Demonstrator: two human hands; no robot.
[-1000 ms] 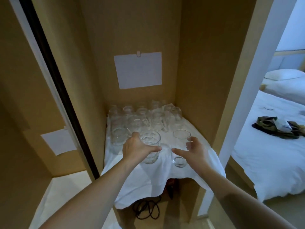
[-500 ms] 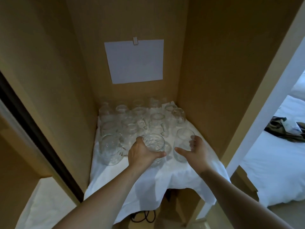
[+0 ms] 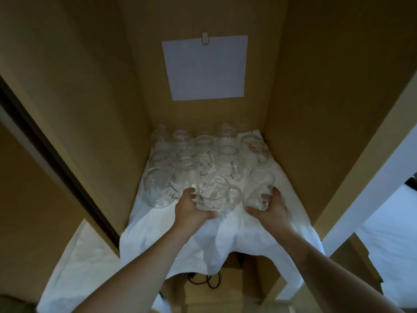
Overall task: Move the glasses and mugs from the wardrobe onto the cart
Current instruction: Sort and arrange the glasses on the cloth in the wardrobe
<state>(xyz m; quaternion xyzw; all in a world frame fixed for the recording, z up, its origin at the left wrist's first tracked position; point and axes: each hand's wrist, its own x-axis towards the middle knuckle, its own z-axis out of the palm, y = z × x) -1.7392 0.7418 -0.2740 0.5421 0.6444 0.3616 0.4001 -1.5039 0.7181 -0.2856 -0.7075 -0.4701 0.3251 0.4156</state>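
1. Glasses and mugs of clear glass [image 3: 203, 154] stand crowded on the white cloth [image 3: 225, 233] that covers the shelf inside the brown wooden wardrobe [image 3: 316, 86], rims up, their long axes upright.
2. My left hand [image 3: 191, 211] grips a round clear glass mug [image 3: 212, 193] at the front of the cluster, fingers curled round its left side and thumb under its near wall; its mouth tips slightly toward me.
3. My right hand [image 3: 270, 206] holds a tall clear tumbler [image 3: 259, 188], fingers wrapped round its right side, thumb at its base; it leans a little left and away.
4. The two held pieces sit just beside each other, near the front edge of the shelf.
5. Bare cloth lies between my hands and the shelf's front lip, where the cloth hangs over.
6. The right wall stands near the tumbler; another clear glass [image 3: 158, 190] sits just left of the mug.
7. A white paper sheet [image 3: 204, 66] is clipped to the back wall, well above the rims.
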